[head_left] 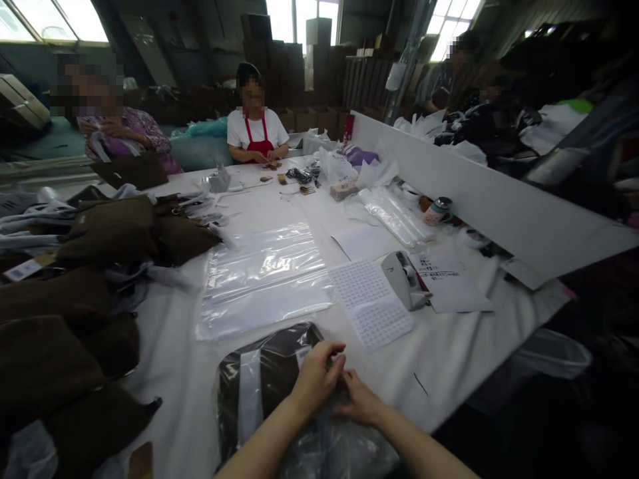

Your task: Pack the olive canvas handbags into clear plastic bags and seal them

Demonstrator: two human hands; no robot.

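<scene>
A dark brown bag (pixel 282 379) lies in a clear plastic bag (pixel 324 446) at the table's near edge, with a pale strip (pixel 250 386) down one side. My left hand (pixel 319 372) is over its right part, fingers curled and thumb toward the fingertips. Close beside it, my right hand (pixel 362 399) has its fingers bent and drawn together, at the clear plastic. What either hand pinches, if anything, is too small or hidden to name. Just beyond lies a stack of flat clear plastic bags (pixel 264 279).
Brown fabric bags (pixel 110 233) are heaped at the left. A sticker sheet (pixel 369 303), a tape dispenser (pixel 405 279) and written paper (pixel 449 283) lie at the right. A lidded cup (pixel 438 210) stands by the white divider board (pixel 479 179). Co-workers (pixel 257 130) are across the table.
</scene>
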